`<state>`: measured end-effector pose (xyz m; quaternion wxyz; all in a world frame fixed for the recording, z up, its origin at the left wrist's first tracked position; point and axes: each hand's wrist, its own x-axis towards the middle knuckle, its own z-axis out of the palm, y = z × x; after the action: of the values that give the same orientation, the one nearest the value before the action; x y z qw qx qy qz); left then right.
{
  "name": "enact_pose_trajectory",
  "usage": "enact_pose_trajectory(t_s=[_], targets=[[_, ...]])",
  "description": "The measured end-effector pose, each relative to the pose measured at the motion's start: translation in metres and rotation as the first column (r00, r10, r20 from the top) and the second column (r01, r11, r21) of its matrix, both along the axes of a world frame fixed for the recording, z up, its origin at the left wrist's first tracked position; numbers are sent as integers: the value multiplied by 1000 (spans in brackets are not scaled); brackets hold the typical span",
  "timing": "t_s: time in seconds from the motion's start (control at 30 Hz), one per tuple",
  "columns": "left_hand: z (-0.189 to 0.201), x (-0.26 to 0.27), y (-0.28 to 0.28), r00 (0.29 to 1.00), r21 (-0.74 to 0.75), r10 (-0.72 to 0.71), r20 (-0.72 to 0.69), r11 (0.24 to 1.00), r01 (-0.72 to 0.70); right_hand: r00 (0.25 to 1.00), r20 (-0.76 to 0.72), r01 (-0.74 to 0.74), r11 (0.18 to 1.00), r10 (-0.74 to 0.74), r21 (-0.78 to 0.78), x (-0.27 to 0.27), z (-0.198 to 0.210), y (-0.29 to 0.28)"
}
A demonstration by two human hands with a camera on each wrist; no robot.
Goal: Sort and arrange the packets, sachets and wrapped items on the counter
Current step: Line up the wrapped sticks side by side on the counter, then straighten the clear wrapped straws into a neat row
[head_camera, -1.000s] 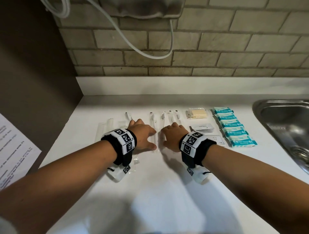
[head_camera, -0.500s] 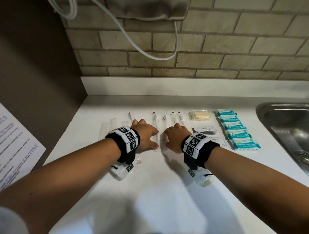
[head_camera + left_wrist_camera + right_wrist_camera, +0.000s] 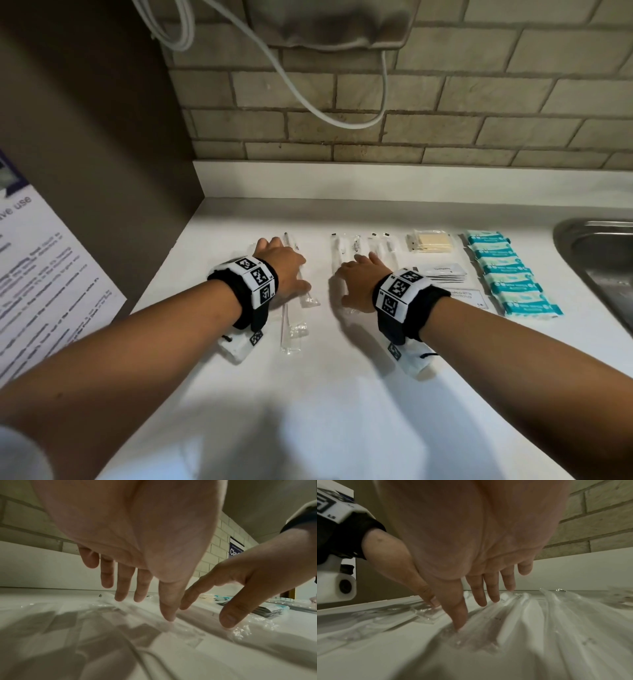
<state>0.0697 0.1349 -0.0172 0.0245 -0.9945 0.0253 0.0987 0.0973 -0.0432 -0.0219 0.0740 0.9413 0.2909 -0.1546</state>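
Long clear-wrapped items lie in two groups on the white counter point(image 3: 342, 394). My left hand point(image 3: 286, 270) lies flat on the left group point(image 3: 291, 329), fingers straight, thumb tip pressing the plastic point(image 3: 106, 609). My right hand point(image 3: 359, 282) lies flat on the right group point(image 3: 346, 246), its thumb and fingertips pressing the wrappers point(image 3: 539, 615). A bare gap of counter separates the two hands. To the right lie a cotton swab packet point(image 3: 431, 241), a stack of grey sachets point(image 3: 445, 272), a white sachet point(image 3: 469, 298) and a column of teal packets point(image 3: 507, 274).
A steel sink point(image 3: 603, 260) is set in the counter at the far right. A printed notice point(image 3: 41, 274) hangs on the brown side panel at left. A white cable point(image 3: 308, 102) loops on the brick wall behind.
The hands have drawn apart a little, the left sliding left with its wrappers, so a gap has opened between the thumbs. The view has shifted slightly.
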Motion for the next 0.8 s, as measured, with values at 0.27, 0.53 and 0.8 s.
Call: enact_pose_trajectory(t_s=[0.27, 0.53, 0.8], targets=[[-3, 0, -15, 996, -46, -62, -60, 997, 60, 1000, 7, 4, 1000, -4, -18, 0, 2, 0], [1, 2, -18, 992, -48, -67, -109, 997, 62, 1000, -5, 1, 1000, -1, 5, -4, 2, -2], [1, 4, -20, 991, -43, -61, -117, 998, 56, 1000, -28, 0, 1000, 1, 30, -4, 2, -4]])
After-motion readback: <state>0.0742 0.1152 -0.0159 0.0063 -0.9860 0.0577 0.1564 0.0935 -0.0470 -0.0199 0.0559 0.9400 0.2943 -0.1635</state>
